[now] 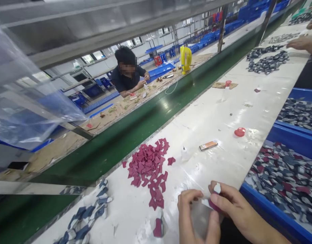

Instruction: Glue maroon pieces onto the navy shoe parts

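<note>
Right grip [233, 205] pinched on maroon piece [214, 205]; left hand [187, 217] curled beside (hold unclear).

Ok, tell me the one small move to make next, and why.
I would probably close the left hand lightly on the pale end of the small piece to steady it: the right hand pinches its maroon part, while the left thumb and forefinger stand apart near it. Whether a left fingertip touches it is unclear.
</note>
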Demonstrator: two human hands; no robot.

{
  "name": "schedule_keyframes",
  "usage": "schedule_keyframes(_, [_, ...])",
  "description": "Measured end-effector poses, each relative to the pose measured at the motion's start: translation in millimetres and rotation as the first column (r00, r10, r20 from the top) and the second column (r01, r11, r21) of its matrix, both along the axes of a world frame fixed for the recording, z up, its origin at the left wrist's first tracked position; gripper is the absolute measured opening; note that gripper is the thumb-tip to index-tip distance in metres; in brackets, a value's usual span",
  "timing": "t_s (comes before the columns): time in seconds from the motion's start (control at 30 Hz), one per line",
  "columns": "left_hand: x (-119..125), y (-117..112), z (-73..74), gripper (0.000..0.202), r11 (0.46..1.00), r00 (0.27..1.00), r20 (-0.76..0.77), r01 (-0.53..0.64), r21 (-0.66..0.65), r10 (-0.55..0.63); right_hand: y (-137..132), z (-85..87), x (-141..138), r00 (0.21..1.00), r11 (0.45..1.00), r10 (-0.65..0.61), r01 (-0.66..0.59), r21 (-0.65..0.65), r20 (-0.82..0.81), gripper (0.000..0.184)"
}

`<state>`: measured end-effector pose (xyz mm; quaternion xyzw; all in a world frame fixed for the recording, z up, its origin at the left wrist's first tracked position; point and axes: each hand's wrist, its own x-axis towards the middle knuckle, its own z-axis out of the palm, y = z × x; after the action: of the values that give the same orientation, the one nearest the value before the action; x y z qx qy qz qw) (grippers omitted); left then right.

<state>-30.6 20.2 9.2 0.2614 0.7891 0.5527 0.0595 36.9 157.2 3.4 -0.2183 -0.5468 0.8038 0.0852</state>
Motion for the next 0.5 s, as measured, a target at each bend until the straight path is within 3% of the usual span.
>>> schedule_keyframes(0.07, [3,-3,10.3,0.021,0.997,0.966,0.256,0.046,-0.059,-0.029,-12,4.8,2,0.992,0.997,-0.069,0.071,0.022,-0.108,0.046])
schedule_keyframes(0.17, [1,-3,21.3,0.03,0.972,0.841,0.495,0.234,0.029,-0.217,-24,6.9,1,0.975,0.992,-0.123,0.125,0.003,-0.186,0.042])
schedule_keyframes(0.27, [-2,0,23.5,0.034,0.958,0.8,0.529,0.253,0.132,-0.284,-27,3.8,0,0.97,0.99,-0.14,0.137,-0.026,-0.2,0.04])
schedule_keyframes(0.33, [-1,2,22.5,0.032,0.953,0.787,0.538,0.241,0.184,-0.303,-26,2.0,1,0.969,0.996,-0.087,0.085,-0.022,-0.23,0.041])
schedule_keyframes(0.5, [0,3,18.5,0.027,0.937,0.75,0.564,0.242,0.253,-0.346,-21,3.3,7,0.961,0.993,-0.005,0.038,0.113,-0.275,0.036])
